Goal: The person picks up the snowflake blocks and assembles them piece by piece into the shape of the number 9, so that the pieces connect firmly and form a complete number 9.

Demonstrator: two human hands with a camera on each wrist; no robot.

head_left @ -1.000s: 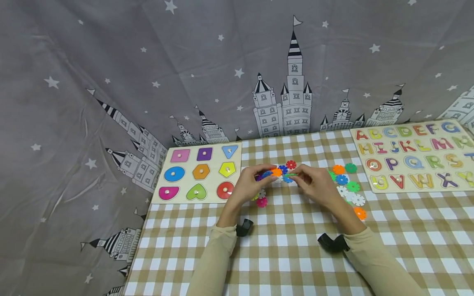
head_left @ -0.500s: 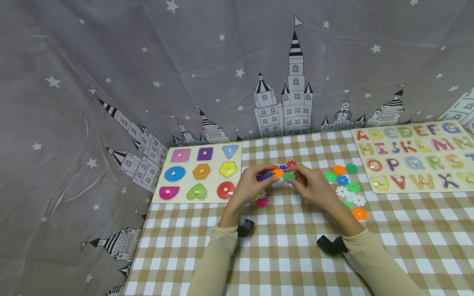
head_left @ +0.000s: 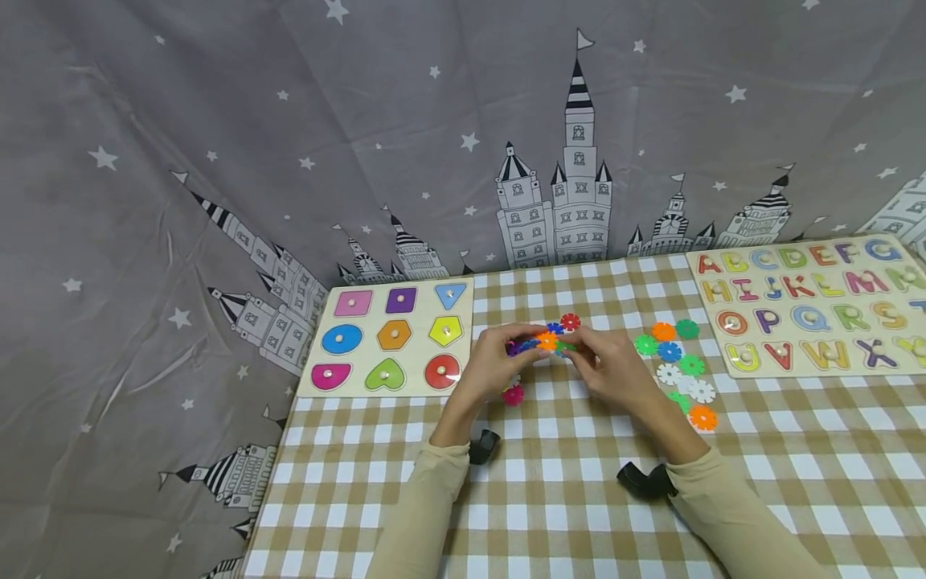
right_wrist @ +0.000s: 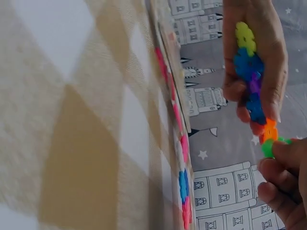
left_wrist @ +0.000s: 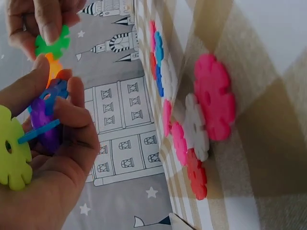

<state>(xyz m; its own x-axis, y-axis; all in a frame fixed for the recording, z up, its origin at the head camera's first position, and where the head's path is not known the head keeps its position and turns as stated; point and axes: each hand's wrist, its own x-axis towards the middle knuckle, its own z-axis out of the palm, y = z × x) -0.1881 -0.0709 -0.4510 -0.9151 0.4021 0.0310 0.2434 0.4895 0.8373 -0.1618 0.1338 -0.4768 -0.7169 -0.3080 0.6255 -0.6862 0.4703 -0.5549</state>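
My left hand (head_left: 486, 370) grips a chain of notched plastic discs above the table. In the right wrist view, that chain runs from a yellow disc (right_wrist: 245, 37) through blue and purple discs (right_wrist: 255, 85) to an orange disc (right_wrist: 269, 128). Thumb and fingers of my right hand (head_left: 615, 368) pinch a green disc (left_wrist: 53, 44) at the chain's orange end. Green and orange meet at their edges; how deep the notches interlock, I cannot tell. Fingers partly cover the blue and purple discs.
Loose discs lie beyond my hands, among them a red disc (head_left: 570, 322), and a pink disc (head_left: 513, 395) lies below my left hand. More discs (head_left: 669, 351) lie to the right. A shape puzzle board (head_left: 369, 330) is at left, a letter board (head_left: 788, 328) at right.
The green disc has turned, first to show its face and then away again, and now sits against the orange disc. Both hands stay nearly in place, the left shifting slightly right.
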